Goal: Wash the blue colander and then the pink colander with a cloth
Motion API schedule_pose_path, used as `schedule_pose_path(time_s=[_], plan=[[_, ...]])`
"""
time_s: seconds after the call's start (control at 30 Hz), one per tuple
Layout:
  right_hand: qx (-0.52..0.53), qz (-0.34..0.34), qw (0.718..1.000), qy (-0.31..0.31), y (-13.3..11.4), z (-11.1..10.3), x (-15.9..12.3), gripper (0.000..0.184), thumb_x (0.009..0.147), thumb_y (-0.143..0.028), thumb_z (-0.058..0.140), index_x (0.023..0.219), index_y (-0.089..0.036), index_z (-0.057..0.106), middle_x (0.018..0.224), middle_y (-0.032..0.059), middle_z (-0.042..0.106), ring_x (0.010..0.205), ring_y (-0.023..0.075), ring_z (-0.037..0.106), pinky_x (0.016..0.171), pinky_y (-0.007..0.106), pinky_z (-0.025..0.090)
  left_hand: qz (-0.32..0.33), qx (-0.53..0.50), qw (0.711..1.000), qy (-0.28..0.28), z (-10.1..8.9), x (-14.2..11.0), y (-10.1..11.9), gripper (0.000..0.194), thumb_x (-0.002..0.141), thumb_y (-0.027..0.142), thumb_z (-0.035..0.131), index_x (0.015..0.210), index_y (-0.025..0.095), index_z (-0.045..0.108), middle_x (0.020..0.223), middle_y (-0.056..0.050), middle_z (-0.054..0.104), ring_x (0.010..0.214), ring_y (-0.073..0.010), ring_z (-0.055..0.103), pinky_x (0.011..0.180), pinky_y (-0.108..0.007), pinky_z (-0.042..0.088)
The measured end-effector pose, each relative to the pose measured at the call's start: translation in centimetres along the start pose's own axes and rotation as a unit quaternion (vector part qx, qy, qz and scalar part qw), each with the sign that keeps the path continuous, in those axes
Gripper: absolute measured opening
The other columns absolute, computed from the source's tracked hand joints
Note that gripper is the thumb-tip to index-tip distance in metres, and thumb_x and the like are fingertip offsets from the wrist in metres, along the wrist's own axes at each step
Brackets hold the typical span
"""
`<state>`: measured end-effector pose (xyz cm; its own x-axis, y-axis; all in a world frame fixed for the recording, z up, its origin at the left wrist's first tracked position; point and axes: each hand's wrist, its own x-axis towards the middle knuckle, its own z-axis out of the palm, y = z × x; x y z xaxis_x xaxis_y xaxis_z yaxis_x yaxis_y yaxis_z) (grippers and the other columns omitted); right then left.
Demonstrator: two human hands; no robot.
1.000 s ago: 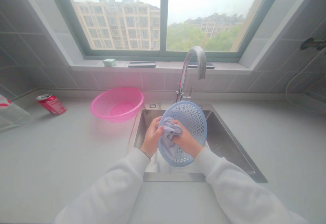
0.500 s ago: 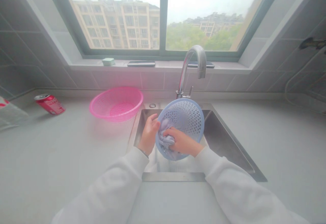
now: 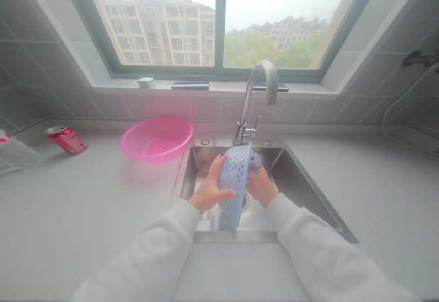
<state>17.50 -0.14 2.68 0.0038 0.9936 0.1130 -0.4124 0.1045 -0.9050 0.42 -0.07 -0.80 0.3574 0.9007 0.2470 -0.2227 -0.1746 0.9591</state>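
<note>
A blue perforated plastic basket [image 3: 233, 185] is tipped on its side over the steel sink [image 3: 298, 187], its opening facing right. My left hand [image 3: 213, 185] holds it from the left, fingers and thumb spread against the outer wall. On the open side my right hand [image 3: 261, 184] grips a bunched greyish cloth [image 3: 255, 160] at the basket's rim. Some of the right fingers are hidden behind the basket's edge.
A chrome faucet [image 3: 244, 105] arches above the sink's back edge. Left on the counter [image 3: 113, 210] are a pink basket [image 3: 156, 142], a red can [image 3: 68, 140] and a clear plastic bag [image 3: 15, 153]. A green block [image 3: 146, 82] rests on the windowsill.
The blue basket has turned from facing me to standing side-on, its opening now to the right. My right hand and the cloth have shifted right, from inside the basket to its rim.
</note>
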Motion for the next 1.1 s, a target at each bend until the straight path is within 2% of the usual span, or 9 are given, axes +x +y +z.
schedule_pose_path(time_s=[0.2, 0.3, 0.4, 0.53, 0.73, 0.83, 0.93, 1.03, 1.1], plan=[[-0.024, -0.066, 0.995, 0.071, 0.8, -0.7, 0.2, 0.054, 0.059, -0.017, 0.075, 0.105, -0.026, 0.049, 0.093, -0.0039, 0.067, 0.083, 0.0176, 0.063, 0.078, 0.032, 0.052, -0.027, 0.099, 0.995, 0.010, 0.6, -0.1, 0.3, 0.099, 0.068, 0.035, 0.089, 0.153, 0.039, 0.038, 0.165, -0.008, 0.029, 0.149, -0.0396, 0.030, 0.119, -0.059, 0.029], [-0.062, -0.099, 0.989, 0.090, 1.1, -1.1, 0.2, 0.052, 0.062, -0.018, 0.072, 0.107, -0.027, 0.049, 0.093, -0.0055, 0.065, 0.083, 0.0167, 0.062, 0.077, 0.031, 0.051, -0.034, 0.067, 0.997, 0.000, 0.6, 0.1, 0.1, 0.085, 0.081, 0.041, 0.078, 0.154, 0.036, 0.037, 0.165, -0.008, 0.031, 0.148, -0.0376, 0.033, 0.118, -0.057, 0.033], [-0.116, -0.098, 0.985, 0.077, 1.0, -1.0, 0.0, 0.049, 0.063, -0.019, 0.071, 0.107, -0.027, 0.050, 0.093, -0.0049, 0.065, 0.083, 0.0171, 0.061, 0.079, 0.031, 0.050, -0.026, 0.010, 0.999, -0.047, 0.7, 0.2, -0.3, 0.100, 0.076, 0.047, 0.082, 0.158, 0.034, 0.027, 0.166, -0.009, 0.027, 0.151, -0.0370, 0.028, 0.123, -0.054, 0.025], [-0.205, -0.050, 0.977, -0.024, 0.5, -0.4, -0.4, 0.046, 0.064, -0.019, 0.070, 0.107, -0.025, 0.055, 0.097, -0.0017, 0.065, 0.089, 0.0185, 0.060, 0.083, 0.032, 0.049, -0.031, -0.044, 0.998, -0.037, 1.0, 0.1, 0.0, 0.120, 0.063, 0.043, 0.091, 0.159, 0.032, 0.019, 0.163, -0.012, 0.030, 0.149, -0.0374, 0.033, 0.123, -0.053, 0.025], [-0.382, 0.025, 0.892, -0.240, 0.2, -0.3, -0.8, 0.040, 0.065, -0.012, 0.062, 0.103, -0.021, 0.063, 0.098, 0.0012, 0.064, 0.090, 0.0190, 0.060, 0.086, 0.033, 0.046, -0.048, -0.123, 0.988, 0.085, 0.4, 0.5, 1.3, 0.105, 0.068, 0.048, 0.085, 0.152, 0.023, 0.028, 0.148, -0.016, 0.049, 0.139, -0.0368, 0.047, 0.117, -0.055, 0.035], [-0.415, 0.036, 0.869, -0.268, 0.5, -0.7, -0.8, 0.043, 0.061, -0.007, 0.060, 0.101, -0.020, 0.066, 0.100, 0.0020, 0.065, 0.097, 0.0214, 0.060, 0.090, 0.036, 0.045, -0.053, -0.106, 0.990, 0.077, 0.0, 0.7, 1.1, 0.098, 0.069, 0.045, 0.085, 0.149, 0.022, 0.034, 0.144, -0.015, 0.053, 0.137, -0.0361, 0.049, 0.117, -0.055, 0.036], [-0.342, 0.061, 0.914, -0.210, 0.7, -0.9, -0.6, 0.042, 0.058, -0.008, 0.063, 0.098, -0.021, 0.066, 0.091, -0.0002, 0.067, 0.088, 0.0201, 0.062, 0.085, 0.036, 0.048, -0.050, -0.061, 0.997, 0.012, -0.2, 0.8, 0.6, 0.100, 0.065, 0.040, 0.089, 0.150, 0.023, 0.038, 0.150, -0.015, 0.049, 0.139, -0.0367, 0.047, 0.119, -0.053, 0.034], [-0.137, 0.051, 0.983, -0.112, 0.4, -0.8, -0.4, 0.041, 0.061, -0.016, 0.070, 0.101, -0.022, 0.067, 0.093, 0.0013, 0.070, 0.089, 0.0220, 0.065, 0.086, 0.039, 0.053, -0.051, -0.018, 0.997, -0.054, 0.0, 0.6, 0.3, 0.109, 0.062, 0.037, 0.091, 0.154, 0.026, 0.035, 0.156, -0.014, 0.043, 0.144, -0.0384, 0.040, 0.121, -0.054, 0.031], [-0.024, 0.046, 0.997, -0.055, 0.0, -0.6, -0.3, 0.039, 0.064, -0.024, 0.073, 0.103, -0.022, 0.068, 0.096, 0.0040, 0.073, 0.094, 0.0253, 0.067, 0.088, 0.043, 0.055, -0.041, 0.020, 0.996, -0.071, 0.1, 0.3, 0.3, 0.112, 0.061, 0.037, 0.092, 0.156, 0.029, 0.032, 0.161, -0.013, 0.036, 0.149, -0.0391, 0.033, 0.123, -0.056, 0.026]])
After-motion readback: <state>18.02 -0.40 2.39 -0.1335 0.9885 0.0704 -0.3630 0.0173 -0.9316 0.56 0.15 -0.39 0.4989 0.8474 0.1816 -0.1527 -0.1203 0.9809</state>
